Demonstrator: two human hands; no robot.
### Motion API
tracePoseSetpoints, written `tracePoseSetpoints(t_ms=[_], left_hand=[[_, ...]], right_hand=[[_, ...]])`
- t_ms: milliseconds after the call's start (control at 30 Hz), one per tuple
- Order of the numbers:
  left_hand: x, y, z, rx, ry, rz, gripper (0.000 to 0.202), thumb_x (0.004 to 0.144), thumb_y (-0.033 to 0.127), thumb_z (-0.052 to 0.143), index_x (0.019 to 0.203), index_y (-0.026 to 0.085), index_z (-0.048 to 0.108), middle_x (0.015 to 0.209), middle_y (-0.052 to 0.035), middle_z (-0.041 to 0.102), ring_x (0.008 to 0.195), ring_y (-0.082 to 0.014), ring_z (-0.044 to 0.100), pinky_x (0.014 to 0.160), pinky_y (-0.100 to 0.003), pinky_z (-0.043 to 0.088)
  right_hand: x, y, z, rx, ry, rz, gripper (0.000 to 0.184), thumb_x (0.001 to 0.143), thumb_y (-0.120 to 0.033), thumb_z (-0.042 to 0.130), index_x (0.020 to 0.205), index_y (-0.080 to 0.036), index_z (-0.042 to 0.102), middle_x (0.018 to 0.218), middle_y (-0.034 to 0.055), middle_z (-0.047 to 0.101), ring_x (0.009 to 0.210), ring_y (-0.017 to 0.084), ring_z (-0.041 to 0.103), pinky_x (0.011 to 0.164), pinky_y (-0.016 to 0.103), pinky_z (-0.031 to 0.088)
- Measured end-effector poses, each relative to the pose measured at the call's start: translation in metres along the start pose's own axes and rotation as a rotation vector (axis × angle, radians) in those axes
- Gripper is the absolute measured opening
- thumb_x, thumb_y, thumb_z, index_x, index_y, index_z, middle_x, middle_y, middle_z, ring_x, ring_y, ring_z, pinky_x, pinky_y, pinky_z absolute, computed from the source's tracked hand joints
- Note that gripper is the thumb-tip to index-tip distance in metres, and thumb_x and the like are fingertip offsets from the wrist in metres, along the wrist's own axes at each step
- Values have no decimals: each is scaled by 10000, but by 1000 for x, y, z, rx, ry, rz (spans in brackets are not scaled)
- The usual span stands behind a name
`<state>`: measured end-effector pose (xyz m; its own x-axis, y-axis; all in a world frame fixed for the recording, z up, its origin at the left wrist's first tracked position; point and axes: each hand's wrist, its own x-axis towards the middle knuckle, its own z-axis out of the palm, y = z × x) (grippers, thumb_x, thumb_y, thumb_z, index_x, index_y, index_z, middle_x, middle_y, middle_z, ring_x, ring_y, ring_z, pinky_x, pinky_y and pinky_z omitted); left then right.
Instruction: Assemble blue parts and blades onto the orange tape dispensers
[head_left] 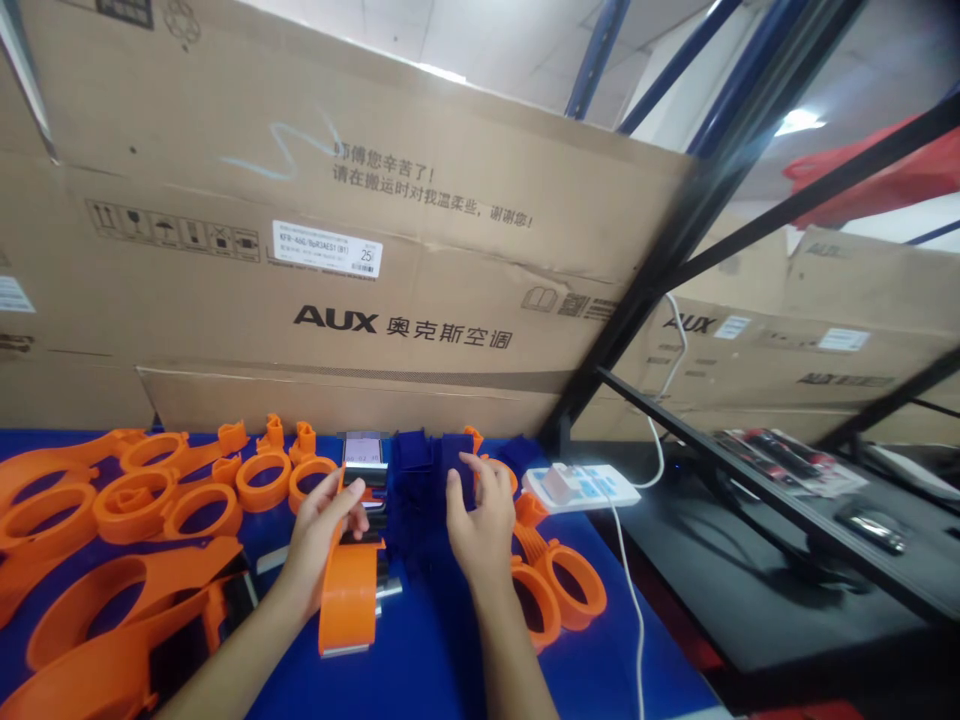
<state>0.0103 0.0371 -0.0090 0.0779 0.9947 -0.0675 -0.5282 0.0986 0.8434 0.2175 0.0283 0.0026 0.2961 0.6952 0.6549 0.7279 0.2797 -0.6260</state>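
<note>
My left hand [319, 535] is closed around an orange tape dispenser [349, 600] with a black part near its top; the fingers partly cover it. Fingers apart and holding nothing, my right hand [484, 515] hovers over the blue table cover, beside several small dark blue pieces [414, 452]. Just beyond the left hand stands a small device with a lit screen [363, 448] showing digits. Small silver rods [390, 590] lie to the right of the dispenser.
Orange rings [202, 512] and larger orange dispenser frames [97, 600] crowd the left side. More orange rings [574, 585] lie at right, near a white power strip [581, 486] with a cable. A large cardboard box [420, 270] walls the back; a black rack post [637, 300] rises at right.
</note>
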Motion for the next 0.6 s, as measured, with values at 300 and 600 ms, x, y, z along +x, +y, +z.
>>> tracePoseSetpoints(t_ms=[300, 600], left_hand=[[-9, -5, 11, 6, -18, -48, 351, 739, 404, 841, 927, 177, 650, 617, -2, 657, 527, -149, 633, 503, -227, 509], [-12, -7, 13, 216, -108, 83, 294, 864, 455, 739, 959, 200, 628, 636, 11, 650, 529, -133, 605, 526, -229, 519]], right_hand=[[-17, -25, 7, 163, -480, -235, 355, 949, -359, 644, 1269, -209, 676, 968, 90, 734, 827, 231, 659, 743, 355, 553], [-27, -14, 18, 33, -504, -366, 461, 989, -325, 532, 1415, -156, 578, 858, 101, 730, 718, 226, 660, 691, 344, 542]])
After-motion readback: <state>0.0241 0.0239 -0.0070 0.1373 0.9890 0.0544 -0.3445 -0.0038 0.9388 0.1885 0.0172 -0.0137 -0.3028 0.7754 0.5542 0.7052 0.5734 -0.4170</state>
